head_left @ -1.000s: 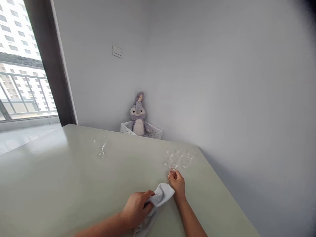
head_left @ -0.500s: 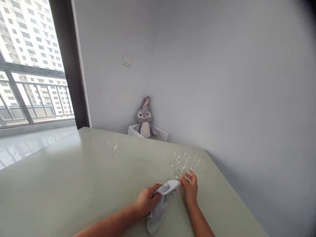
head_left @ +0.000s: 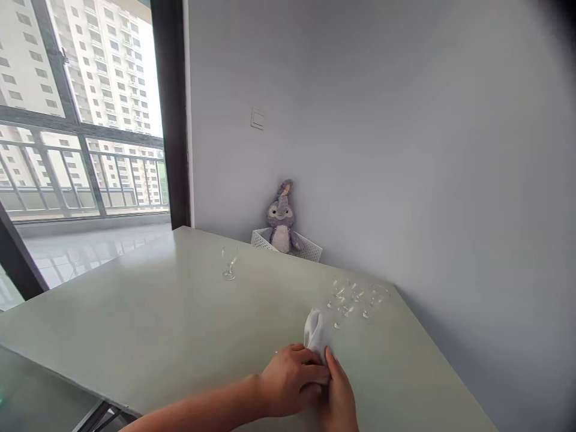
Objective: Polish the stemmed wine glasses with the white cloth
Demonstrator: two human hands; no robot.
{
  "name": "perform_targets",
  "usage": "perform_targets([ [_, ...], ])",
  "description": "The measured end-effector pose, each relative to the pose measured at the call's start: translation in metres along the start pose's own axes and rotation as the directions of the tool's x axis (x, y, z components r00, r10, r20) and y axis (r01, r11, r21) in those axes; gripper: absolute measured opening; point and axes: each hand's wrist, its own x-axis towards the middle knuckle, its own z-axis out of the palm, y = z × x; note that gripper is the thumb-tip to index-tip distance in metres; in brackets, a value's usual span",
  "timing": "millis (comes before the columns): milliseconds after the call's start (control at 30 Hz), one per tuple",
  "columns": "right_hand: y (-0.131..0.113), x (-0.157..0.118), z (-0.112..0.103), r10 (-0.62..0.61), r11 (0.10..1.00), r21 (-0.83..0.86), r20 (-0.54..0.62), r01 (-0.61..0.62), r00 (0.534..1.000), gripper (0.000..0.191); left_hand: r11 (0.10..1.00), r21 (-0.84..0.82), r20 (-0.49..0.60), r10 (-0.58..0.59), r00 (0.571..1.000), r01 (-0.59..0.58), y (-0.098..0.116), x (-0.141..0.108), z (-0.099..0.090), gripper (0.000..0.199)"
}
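A white cloth (head_left: 314, 329) stands bunched up above my two hands, which are close together over the table. My left hand (head_left: 292, 378) is closed around the cloth's lower part, fingers bent across it. Against the cloth's right side lies my right hand (head_left: 338, 390), its fingers closed on it and partly hidden behind the left hand. Whether anything is wrapped inside the cloth cannot be seen. Just beyond my hands, several small clear stemmed glasses (head_left: 345, 308) stand in a cluster. One more stemmed glass (head_left: 229, 264) stands alone, farther left.
The pale green table (head_left: 189, 324) reaches back to a grey wall (head_left: 405, 150). Behind its far edge, a grey plush rabbit (head_left: 281, 231) sits in a white perforated basket (head_left: 310, 249). At left is a large window (head_left: 85, 126) with a dark frame.
My right hand has drawn back from the glasses and come against the cloth beside my left hand. The cloth, hanging down before, is now gathered upward. The view has turned left.
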Motion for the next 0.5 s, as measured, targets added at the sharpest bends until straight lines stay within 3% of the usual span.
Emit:
perform_targets([
  [67, 0.004, 0.007, -0.011, 0.031, 0.999, 0.02, -0.089, -0.029, 0.996, 0.046, 0.983, -0.162, -0.122, -0.11, 0.986, 0.09, -0.013, -0.005, -0.008, 0.028],
  [100, 0.004, 0.01, -0.017, 0.028, 1.0, 0.007, -0.134, -0.028, 0.991, 0.048, 0.945, -0.275, -0.215, -0.238, 0.947, 0.175, -0.025, -0.006, -0.015, 0.024],
  [133, 0.004, 0.012, -0.024, 0.01, 1.0, -0.025, -0.172, -0.015, 0.985, 0.052, 0.874, -0.409, -0.329, -0.41, 0.851, 0.263, -0.04, -0.006, -0.025, 0.02],
  [167, 0.004, 0.013, -0.029, -0.019, 0.998, -0.068, -0.195, 0.006, 0.981, 0.055, 0.77, -0.551, -0.401, -0.582, 0.708, 0.321, -0.057, -0.006, -0.036, 0.02],
  [200, 0.003, 0.014, -0.034, -0.054, 0.993, -0.116, -0.203, 0.03, 0.978, 0.059, 0.664, -0.684, -0.45, -0.71, 0.542, 0.301, -0.075, -0.005, -0.049, 0.024],
  [267, 0.002, 0.014, -0.038, -0.11, 0.977, -0.202, -0.203, 0.068, 0.973, 0.066, 0.499, -0.85, -0.475, -0.864, 0.163, 0.169, -0.112, -0.002, -0.076, 0.038],
  [300, 0.001, 0.014, -0.039, -0.123, 0.97, -0.23, -0.202, 0.075, 0.972, 0.07, 0.48, -0.862, -0.47, -0.877, 0.1, 0.161, -0.128, 0.0, -0.089, 0.048],
  [367, 0.0, 0.014, -0.039, -0.132, 0.962, -0.261, -0.21, 0.074, 0.969, 0.076, 0.461, -0.871, -0.459, -0.887, 0.05, 0.168, -0.153, 0.005, -0.11, 0.063],
  [433, -0.001, 0.016, -0.04, -0.146, 0.952, -0.296, -0.225, 0.075, 0.963, 0.076, 0.451, -0.872, -0.45, -0.892, 0.051, 0.193, -0.17, 0.011, -0.124, 0.078],
  [500, -0.002, 0.018, -0.046, -0.233, 0.929, -0.331, -0.185, 0.163, 0.955, 0.065, 0.447, -0.87, -0.441, -0.894, 0.076, 0.21, -0.18, 0.016, -0.132, 0.09],
])
